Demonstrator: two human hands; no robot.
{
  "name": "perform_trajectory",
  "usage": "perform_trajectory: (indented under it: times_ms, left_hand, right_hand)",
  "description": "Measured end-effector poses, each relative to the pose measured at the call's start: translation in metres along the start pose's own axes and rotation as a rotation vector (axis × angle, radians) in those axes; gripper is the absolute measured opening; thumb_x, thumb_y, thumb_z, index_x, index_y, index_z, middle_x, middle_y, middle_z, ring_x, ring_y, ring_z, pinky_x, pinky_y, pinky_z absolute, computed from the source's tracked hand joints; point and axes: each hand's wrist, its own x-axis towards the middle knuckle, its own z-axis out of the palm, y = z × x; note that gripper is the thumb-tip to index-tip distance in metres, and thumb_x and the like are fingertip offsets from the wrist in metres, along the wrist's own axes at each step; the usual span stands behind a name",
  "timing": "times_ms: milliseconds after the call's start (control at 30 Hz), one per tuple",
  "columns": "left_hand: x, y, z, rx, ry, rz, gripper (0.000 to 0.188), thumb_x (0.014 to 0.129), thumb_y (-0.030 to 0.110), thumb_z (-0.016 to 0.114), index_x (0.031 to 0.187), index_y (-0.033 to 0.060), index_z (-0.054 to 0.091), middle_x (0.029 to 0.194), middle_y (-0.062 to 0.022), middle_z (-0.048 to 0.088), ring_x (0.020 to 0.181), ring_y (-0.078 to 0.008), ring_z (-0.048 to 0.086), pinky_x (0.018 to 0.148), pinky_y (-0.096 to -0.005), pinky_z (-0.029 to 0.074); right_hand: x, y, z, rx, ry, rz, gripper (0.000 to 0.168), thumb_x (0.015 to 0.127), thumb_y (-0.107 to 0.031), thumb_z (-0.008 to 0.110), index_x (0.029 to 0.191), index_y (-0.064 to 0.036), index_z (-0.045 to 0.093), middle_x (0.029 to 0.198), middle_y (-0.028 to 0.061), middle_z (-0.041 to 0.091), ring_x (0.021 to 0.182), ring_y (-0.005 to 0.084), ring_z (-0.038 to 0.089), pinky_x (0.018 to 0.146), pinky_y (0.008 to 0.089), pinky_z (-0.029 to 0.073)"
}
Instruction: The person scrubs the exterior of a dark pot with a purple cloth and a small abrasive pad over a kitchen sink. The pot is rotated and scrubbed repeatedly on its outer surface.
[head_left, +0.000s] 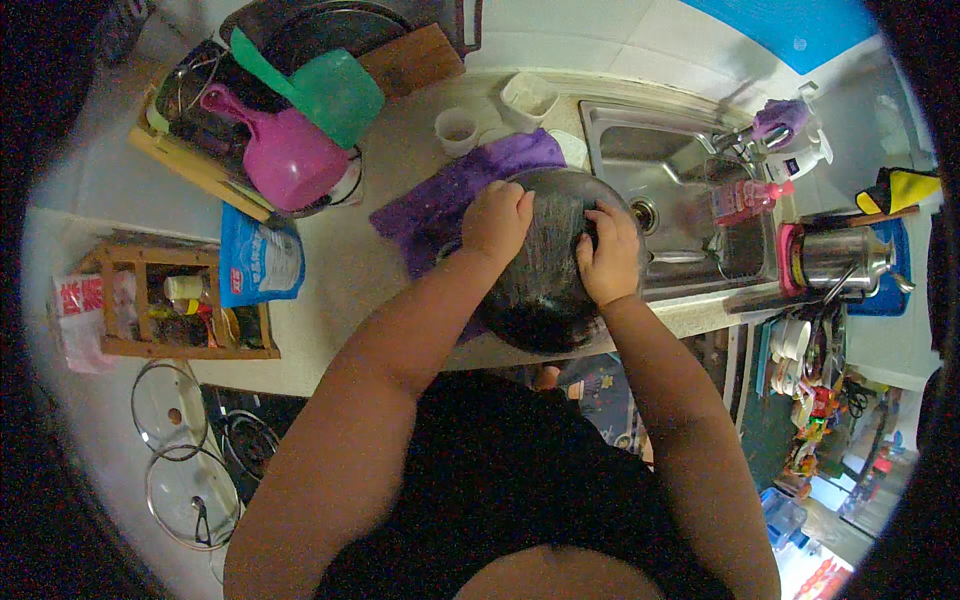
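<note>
A dark rounded pan, apparently a wok turned bottom up (551, 285), lies at the counter's front edge beside the sink. Its curved surface shows greyish streaks. My left hand (496, 221) rests on its left side with the fingers curled under; whether anything is inside them is hidden. On the right side of the dome, my right hand (611, 255) presses down with bent fingers, thumb apart from them. A black patch shows between thumb and fingers, and I cannot tell if it is an object or shadow. A purple cloth (442, 199) lies beneath and left of the pan.
The steel sink (675, 146) adjoins on the right, with a pink bottle (739, 201) in its far corner area. Behind stand a white cup (456, 131) and a white container (529, 97). Leftward are a pink ladle-shaped scoop (296, 161), a blue pouch (262, 255) and a wooden rack (139, 300).
</note>
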Motion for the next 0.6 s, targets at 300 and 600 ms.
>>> perform_trajectory:
  times_ms: [300, 600]
  left_hand:
    - [-0.017, 0.004, -0.019, -0.073, -0.008, 0.126, 0.026, 0.09, 0.027, 0.062, 0.074, 0.0061, 0.06, 0.082, -0.017, 0.06, 0.078, -0.0397, 0.059, 0.068, -0.0526, 0.048]
    - [-0.021, -0.006, -0.001, -0.031, 0.037, 0.062, 0.027, 0.091, 0.027, 0.061, 0.074, 0.0052, 0.059, 0.08, -0.0185, 0.061, 0.076, -0.0408, 0.06, 0.069, -0.0523, 0.048]
  right_hand:
    - [0.002, 0.0, 0.0, -0.046, -0.019, -0.014, 0.035, 0.08, -0.008, 0.064, 0.114, -0.003, 0.059, 0.127, 0.0198, 0.058, 0.117, 0.0413, 0.053, 0.102, 0.0481, 0.041]
    - [0.003, 0.001, 0.0, -0.09, -0.034, -0.023, 0.034, 0.08, -0.008, 0.063, 0.114, -0.004, 0.059, 0.128, 0.0186, 0.056, 0.118, 0.0404, 0.052, 0.102, 0.0476, 0.04]
